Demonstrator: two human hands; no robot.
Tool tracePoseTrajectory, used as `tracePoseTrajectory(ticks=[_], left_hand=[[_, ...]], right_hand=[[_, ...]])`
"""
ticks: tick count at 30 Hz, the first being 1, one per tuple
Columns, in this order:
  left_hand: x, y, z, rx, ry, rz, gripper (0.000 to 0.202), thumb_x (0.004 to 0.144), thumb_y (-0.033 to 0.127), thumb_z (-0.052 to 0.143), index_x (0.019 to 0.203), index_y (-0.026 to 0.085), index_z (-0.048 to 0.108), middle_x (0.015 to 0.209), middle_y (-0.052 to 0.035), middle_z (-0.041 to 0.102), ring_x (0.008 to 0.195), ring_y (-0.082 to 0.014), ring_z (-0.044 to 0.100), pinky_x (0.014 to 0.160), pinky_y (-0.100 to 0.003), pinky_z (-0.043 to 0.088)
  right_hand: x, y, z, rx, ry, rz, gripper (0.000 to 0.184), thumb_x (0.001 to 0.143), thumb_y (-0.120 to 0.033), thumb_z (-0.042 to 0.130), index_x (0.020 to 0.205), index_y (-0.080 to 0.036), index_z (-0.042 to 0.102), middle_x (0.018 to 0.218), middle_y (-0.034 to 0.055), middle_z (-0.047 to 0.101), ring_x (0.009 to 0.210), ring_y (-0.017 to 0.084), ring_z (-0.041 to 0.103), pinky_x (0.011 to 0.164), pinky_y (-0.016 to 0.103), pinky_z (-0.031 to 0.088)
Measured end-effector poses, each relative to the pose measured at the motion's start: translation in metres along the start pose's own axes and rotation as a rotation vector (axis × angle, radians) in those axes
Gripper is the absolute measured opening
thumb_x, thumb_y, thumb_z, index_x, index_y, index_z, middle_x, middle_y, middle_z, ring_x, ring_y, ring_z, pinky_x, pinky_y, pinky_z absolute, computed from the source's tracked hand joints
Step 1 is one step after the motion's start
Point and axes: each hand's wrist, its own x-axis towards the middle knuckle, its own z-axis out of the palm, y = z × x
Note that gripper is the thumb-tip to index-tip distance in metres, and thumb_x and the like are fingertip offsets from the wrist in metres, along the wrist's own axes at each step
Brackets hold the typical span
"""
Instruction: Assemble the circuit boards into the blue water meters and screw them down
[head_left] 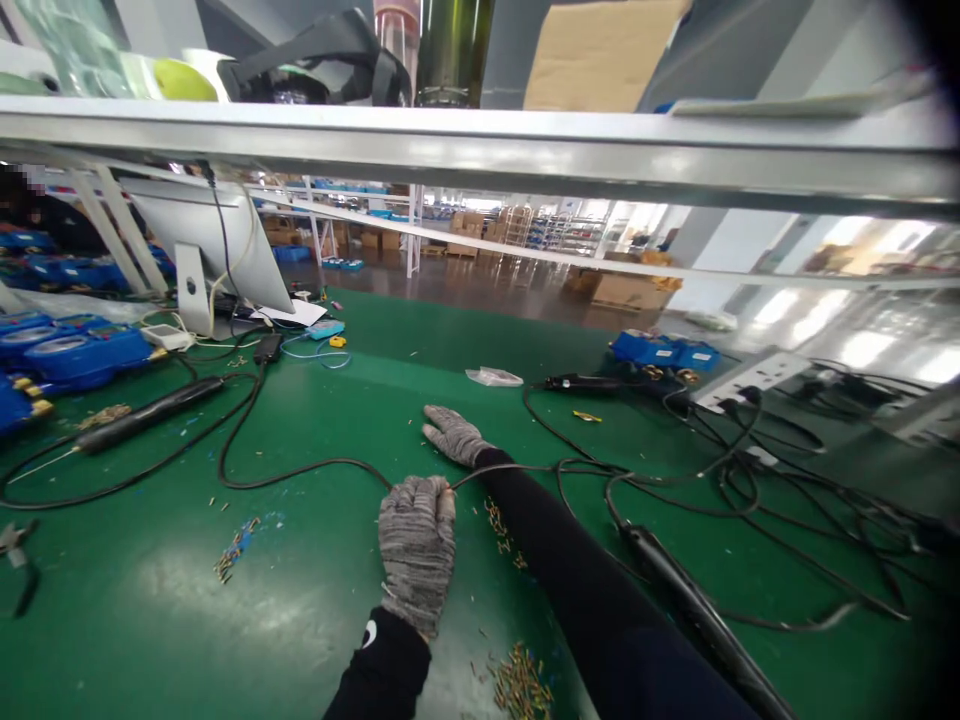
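A white shelf point(480, 135) spans the green desk point(390, 330), with a bright hall beyond. Left-hand fingers clench a black cord point(322, 463) at the desk's middle; the right hand's point(455, 438) are extended, released. The cord crosses the right sleeve point(577, 580). Brass-coloured bits point(523, 684), tangled cables point(750, 490) and blue devices point(664, 352) lie around.

Across the green table point(322, 420), the person's gloved left hand point(417, 550) is closed on a black cable point(315, 465), the right hand point(454, 438) stretched out just beyond, with small brass bits point(521, 683) heaped near both sleeves point(390, 665).
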Motion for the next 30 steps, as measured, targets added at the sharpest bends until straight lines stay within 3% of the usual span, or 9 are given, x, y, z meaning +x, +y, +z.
tracePoseTrajectory(ticks=[4, 7, 11, 17, 23, 26, 30], left_hand=[[0.002, -0.008, 0.0, 0.006, 0.002, -0.031, 0.011, 0.088, 0.019, 0.055, 0.092, 0.016, 0.065, 0.085, -0.0075, 0.067, 0.082, -0.022, 0.06, 0.081, -0.037, 0.046], [0.004, -0.012, 0.0, 0.006, -0.002, -0.05, 0.011, 0.088, 0.02, 0.054, 0.091, 0.017, 0.065, 0.085, -0.0075, 0.067, 0.082, -0.0219, 0.059, 0.081, -0.037, 0.046], [0.005, -0.015, 0.0, -0.002, -0.073, -0.112, 0.015, 0.089, 0.024, 0.053, 0.091, 0.017, 0.066, 0.085, -0.0077, 0.067, 0.083, -0.0223, 0.06, 0.081, -0.036, 0.046], [0.003, -0.019, 0.006, -0.032, -0.186, -0.177, 0.02, 0.09, 0.027, 0.05, 0.092, 0.017, 0.067, 0.092, -0.0088, 0.069, 0.088, -0.0232, 0.06, 0.086, -0.037, 0.045], [-0.004, -0.022, 0.011, -0.105, -0.309, -0.199, 0.021, 0.088, 0.028, 0.051, 0.09, 0.016, 0.068, 0.091, -0.0104, 0.068, 0.087, -0.0249, 0.061, 0.084, -0.039, 0.046], [-0.009, -0.021, 0.014, -0.172, -0.38, -0.173, 0.017, 0.085, 0.027, 0.055, 0.089, 0.017, 0.067, 0.088, -0.0081, 0.069, 0.082, -0.0217, 0.063, 0.082, -0.035, 0.049], [-0.014, -0.013, 0.014, -0.261, -0.454, -0.108, 0.019, 0.085, 0.027, 0.056, 0.1, 0.018, 0.065, 0.099, -0.006, 0.07, 0.093, -0.0179, 0.064, 0.089, -0.031, 0.048]], right_hand=[[0.025, -0.015, 0.009, 0.079, -0.11, -0.224, 0.035, 0.093, -0.034, 0.055, 0.125, -0.019, 0.053, 0.133, 0.0101, 0.05, 0.117, 0.026, 0.051, 0.098, 0.05, 0.043], [0.016, -0.017, 0.01, 0.139, -0.19, -0.337, 0.036, 0.095, -0.035, 0.052, 0.127, -0.02, 0.053, 0.137, 0.0102, 0.048, 0.125, 0.027, 0.046, 0.105, 0.053, 0.035], [-0.03, -0.006, 0.0, 0.206, -0.234, -0.386, 0.042, 0.1, -0.039, 0.034, 0.135, -0.019, 0.05, 0.144, 0.0098, 0.044, 0.136, 0.021, 0.035, 0.116, 0.043, 0.019], [-0.118, 0.022, -0.027, 0.263, -0.213, -0.329, 0.051, 0.098, -0.049, 0.031, 0.136, -0.021, 0.05, 0.143, 0.0079, 0.047, 0.135, 0.019, 0.036, 0.116, 0.039, 0.02], [-0.184, 0.007, -0.039, 0.326, -0.176, -0.275, 0.048, 0.098, -0.045, 0.036, 0.137, -0.021, 0.049, 0.145, 0.0093, 0.044, 0.137, 0.019, 0.033, 0.117, 0.042, 0.012], [-0.201, -0.012, -0.042, 0.395, -0.131, -0.225, 0.046, 0.096, -0.048, 0.04, 0.13, -0.021, 0.056, 0.139, 0.0089, 0.051, 0.133, 0.02, 0.039, 0.116, 0.041, 0.019], [-0.214, -0.033, -0.051, 0.535, -0.006, -0.095, 0.047, 0.097, -0.05, 0.035, 0.118, -0.021, 0.064, 0.119, 0.0068, 0.066, 0.112, 0.02, 0.059, 0.101, 0.037, 0.044]])
